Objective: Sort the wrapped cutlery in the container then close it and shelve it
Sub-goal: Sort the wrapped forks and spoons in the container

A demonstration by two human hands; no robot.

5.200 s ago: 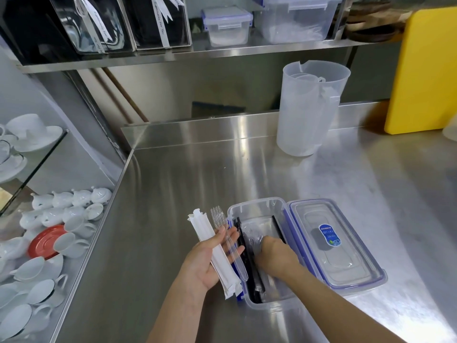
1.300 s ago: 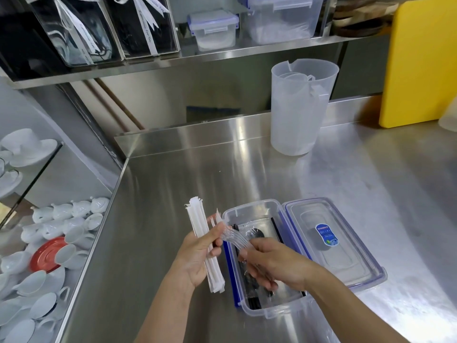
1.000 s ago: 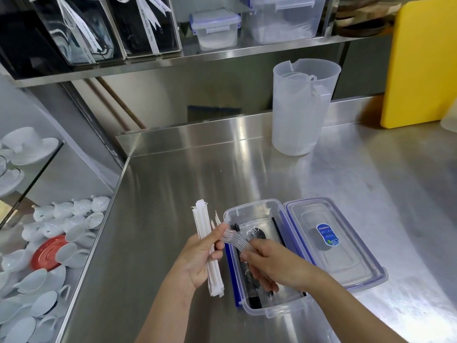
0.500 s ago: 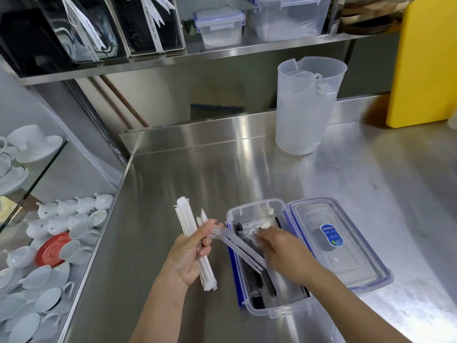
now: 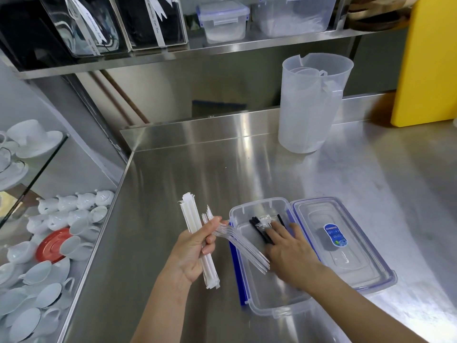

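- left hand (image 5: 191,253): grip pinching white paper-wrapped sticks (image 5: 199,246) and clear plastic forks (image 5: 243,247).
- right hand (image 5: 289,251): fingers spread, resting on black wrapped cutlery (image 5: 262,230) inside open container (image 5: 262,305).
- lid (image 5: 346,246): on tabletop (image 5: 173,189), touching container at 3 o'clock.

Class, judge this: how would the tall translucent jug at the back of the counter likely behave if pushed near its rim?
The jug looks like thin, empty plastic, so probably light. Tall and narrow, it may tip rather than slide.

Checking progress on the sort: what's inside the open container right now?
Black wrapped cutlery lies in the container, under the right hand. Anything beneath that hand is covered.
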